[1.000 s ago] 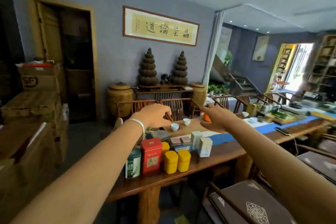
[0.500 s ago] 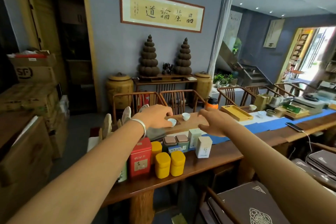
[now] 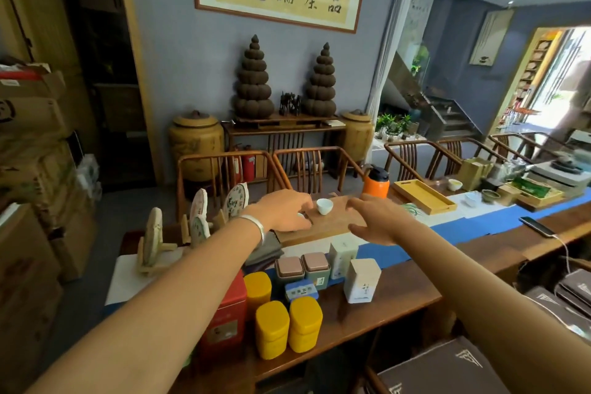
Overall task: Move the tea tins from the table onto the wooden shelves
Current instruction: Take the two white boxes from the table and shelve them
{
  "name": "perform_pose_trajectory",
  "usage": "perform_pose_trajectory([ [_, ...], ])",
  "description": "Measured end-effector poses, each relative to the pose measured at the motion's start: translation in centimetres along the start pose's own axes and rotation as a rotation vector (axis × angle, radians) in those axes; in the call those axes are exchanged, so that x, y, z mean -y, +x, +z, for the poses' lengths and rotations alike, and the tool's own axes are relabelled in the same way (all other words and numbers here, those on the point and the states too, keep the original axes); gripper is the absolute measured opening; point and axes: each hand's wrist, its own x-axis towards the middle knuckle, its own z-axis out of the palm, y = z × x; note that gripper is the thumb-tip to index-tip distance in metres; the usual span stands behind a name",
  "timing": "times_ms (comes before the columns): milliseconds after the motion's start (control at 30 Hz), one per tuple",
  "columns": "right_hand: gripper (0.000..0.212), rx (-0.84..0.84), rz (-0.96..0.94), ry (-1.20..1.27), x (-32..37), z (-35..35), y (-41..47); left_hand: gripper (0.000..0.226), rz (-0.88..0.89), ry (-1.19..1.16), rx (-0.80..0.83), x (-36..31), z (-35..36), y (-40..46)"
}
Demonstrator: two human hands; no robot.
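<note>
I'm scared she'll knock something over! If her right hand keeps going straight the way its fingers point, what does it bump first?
Probably the small white cup: the right hand points left and away over the wooden tray, towards it. Depth is unclear.

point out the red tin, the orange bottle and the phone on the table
red tin (image 3: pixel 227 320), head view, on its front face right of the forearm
orange bottle (image 3: pixel 376 189), head view, on its orange body below the black cap
phone (image 3: pixel 536 226), head view, on the middle of its dark screen

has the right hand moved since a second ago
Yes. The right hand has dropped from beside the orange bottle toward the white tins.
</note>
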Motion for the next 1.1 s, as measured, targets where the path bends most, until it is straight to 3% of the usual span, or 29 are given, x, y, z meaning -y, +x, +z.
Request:
perform_pose_trajectory([
  [367, 0.047, 0.186, -0.058, 0.127, -5.3, 10.2, 6.4, 0.049, -0.072, -0.070, 0.140, 3.3, 8.0, 7.7],
  [567, 0.071, 0.298, -0.038, 0.154, -12.1, 16.0, 8.0, 0.053, -0.127, -0.196, 0.147, 2.8, 13.6, 14.3],
  [733, 0.099, 0.354, 0.013, 0.225, -16.5, 22.4, 8.1, 0.071, -0.157, -0.219, 0.141, 2.9, 20.0, 19.4],
  [933, 0.115, 0.370, 0.039, 0.319, -19.5, 29.4, 9.4, 0.105, -0.205, -0.275, 0.171, 3.9, 26.8, 24.2],
  [1100, 0.110, 0.399, 0.016, 0.445, -20.7, 33.1, 9.7, 0.111, -0.209, -0.326, 0.150, 4.8, 30.3, 26.4],
])
